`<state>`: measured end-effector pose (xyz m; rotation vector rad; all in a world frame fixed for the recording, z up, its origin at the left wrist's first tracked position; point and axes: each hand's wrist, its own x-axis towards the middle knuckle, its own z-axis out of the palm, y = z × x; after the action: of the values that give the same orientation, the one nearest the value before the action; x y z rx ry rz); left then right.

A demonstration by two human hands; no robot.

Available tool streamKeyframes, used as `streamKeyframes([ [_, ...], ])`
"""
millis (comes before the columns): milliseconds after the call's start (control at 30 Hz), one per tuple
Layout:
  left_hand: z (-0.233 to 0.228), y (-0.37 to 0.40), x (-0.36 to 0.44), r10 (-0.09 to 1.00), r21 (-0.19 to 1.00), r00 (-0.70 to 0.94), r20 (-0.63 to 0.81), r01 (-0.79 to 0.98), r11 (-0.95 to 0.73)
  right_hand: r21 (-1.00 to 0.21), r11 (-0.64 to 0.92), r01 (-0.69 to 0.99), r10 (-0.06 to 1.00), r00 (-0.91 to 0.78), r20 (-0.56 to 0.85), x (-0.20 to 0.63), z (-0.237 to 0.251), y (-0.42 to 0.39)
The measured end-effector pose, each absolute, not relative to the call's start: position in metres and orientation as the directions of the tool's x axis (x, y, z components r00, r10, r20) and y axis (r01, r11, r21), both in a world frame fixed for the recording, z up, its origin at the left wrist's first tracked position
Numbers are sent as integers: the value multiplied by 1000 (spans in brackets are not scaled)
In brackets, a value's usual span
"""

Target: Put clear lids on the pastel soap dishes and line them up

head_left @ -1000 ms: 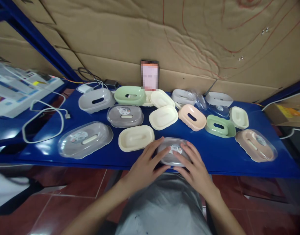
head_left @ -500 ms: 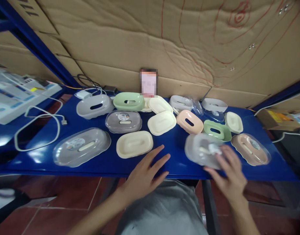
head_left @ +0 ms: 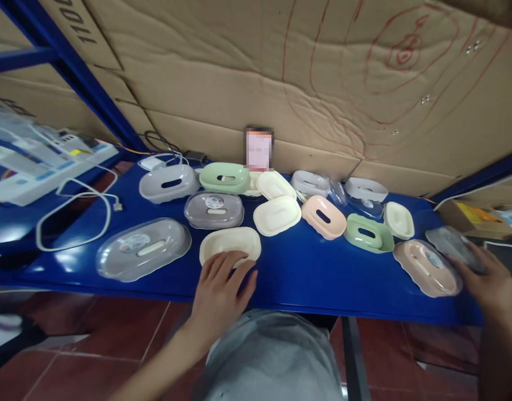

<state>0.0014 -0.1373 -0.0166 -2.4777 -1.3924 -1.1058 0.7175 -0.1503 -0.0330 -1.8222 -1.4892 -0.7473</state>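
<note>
At the right end of the table my right hand [head_left: 492, 281] is closed on a grey soap dish with a clear lid [head_left: 456, 245], both blurred. It is held beside a pink soap dish with a clear lid [head_left: 427, 267]. My left hand [head_left: 225, 284] reaches over the near rim of a cream oval tray [head_left: 229, 240], its fingers loosely bent and the thumb apart. Whether the fingertips touch the tray I cannot tell. Behind that tray sits a lidded grey soap dish [head_left: 214, 210], and a larger lidded one [head_left: 143, 249] lies to its left.
More cream trays [head_left: 277, 216], a peach dish [head_left: 324, 217], green dishes [head_left: 369, 233] and pale grey dishes [head_left: 169, 184] stand along the back of the blue table [head_left: 314, 278]. A white cable [head_left: 72, 245] loops at left. A phone-like screen [head_left: 259, 149] leans against the cardboard wall.
My right hand has carried the lidded grey soap dish from the front middle of the table to its right end. My left hand has moved left onto the cream tray.
</note>
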Motion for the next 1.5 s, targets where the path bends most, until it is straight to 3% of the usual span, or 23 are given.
streamKeyframes([
  [100,-22,-137,7,735,255,344,584,782,-568,-134,-52,990,673,134,728,708,-40,-150],
  [200,-25,-142,15,731,284,400,553,734,-617,-222,-130,966,713,246,657,696,-32,-153],
  [300,-25,-151,24,672,288,519,529,635,-717,-243,-275,930,659,366,657,667,-13,-157],
  [367,-23,-156,28,594,273,632,498,536,-799,-245,-257,935,612,354,707,628,2,-160],
  [433,-22,-160,31,520,260,704,485,451,-854,-238,-131,962,609,267,747,571,16,-161],
  [500,-23,-161,30,497,253,708,502,429,-867,-212,98,972,675,92,732,503,25,-158],
  [567,-24,-160,27,535,252,665,521,479,-841,-153,326,933,770,-167,616,438,26,-148],
  [667,-26,-154,18,619,253,585,524,588,-769,-71,442,894,811,-365,457,369,17,-119],
  [767,-29,-148,10,672,302,538,509,620,-724,-55,479,876,816,-421,397,342,2,-92],
  [867,-33,-145,6,732,422,501,462,602,-678,-75,501,862,797,-425,430,338,-5,-89],
  [1100,-40,-146,6,794,569,425,434,554,-607,-201,659,725,708,-507,492,309,4,-150],
  [1367,-36,-140,10,690,390,545,476,572,-721,-157,732,663,669,-657,347,258,-1,-160],
  [1500,-34,-138,9,672,380,581,460,555,-740,-158,774,613,625,-701,345,284,9,-141],
])
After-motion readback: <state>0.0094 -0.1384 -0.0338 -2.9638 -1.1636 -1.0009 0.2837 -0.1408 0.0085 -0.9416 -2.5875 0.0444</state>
